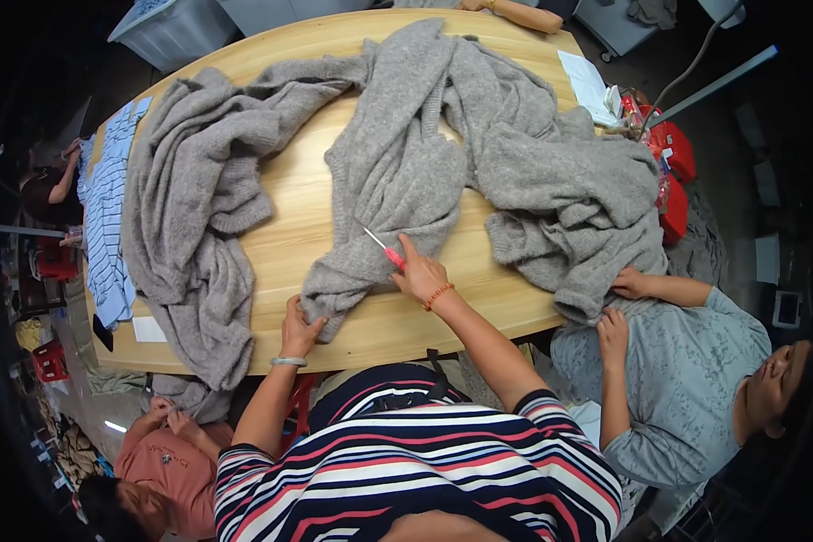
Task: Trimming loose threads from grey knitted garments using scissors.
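A grey knitted garment lies spread in front of me, its lower end bunched toward the table's near edge. At that end, my left hand pinches the knit edge between thumb and fingers. My right hand rests on the garment just to the right, closed around a small pink-handled tool with a thin, pointed metal tip. The tip points up and left over the knit. Its exact kind is hard to make out, because my fingers cover part of the handle.
More grey knitwear lies on the wooden table at left, and another heap at right. Blue striped cloth hangs over the left edge. Co-workers sit close on both sides; the right one's hand touches grey knit.
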`<act>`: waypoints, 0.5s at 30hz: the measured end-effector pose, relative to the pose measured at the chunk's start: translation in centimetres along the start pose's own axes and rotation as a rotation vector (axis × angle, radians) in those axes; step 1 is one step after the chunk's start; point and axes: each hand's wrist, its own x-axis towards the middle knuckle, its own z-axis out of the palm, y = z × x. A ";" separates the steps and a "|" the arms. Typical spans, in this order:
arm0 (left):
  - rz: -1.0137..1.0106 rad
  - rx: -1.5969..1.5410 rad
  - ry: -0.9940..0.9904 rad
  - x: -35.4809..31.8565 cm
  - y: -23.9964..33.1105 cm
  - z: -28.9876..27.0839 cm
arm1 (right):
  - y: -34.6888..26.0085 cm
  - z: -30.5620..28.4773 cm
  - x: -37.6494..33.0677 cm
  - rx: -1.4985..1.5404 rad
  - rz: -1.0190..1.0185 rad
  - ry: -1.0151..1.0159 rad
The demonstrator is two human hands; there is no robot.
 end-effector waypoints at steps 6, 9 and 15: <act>0.171 -0.168 0.216 2.5 -0.7 -1.4 | -0.2 -2.0 2.3 -0.034 -0.041 -0.051; 0.358 -0.062 0.480 3.6 7.8 -7.8 | 4.3 -5.5 0.7 0.197 -0.116 0.205; 1.138 0.361 0.633 1.8 13.5 -11.4 | 6.4 -15.8 -6.3 0.142 -0.044 0.522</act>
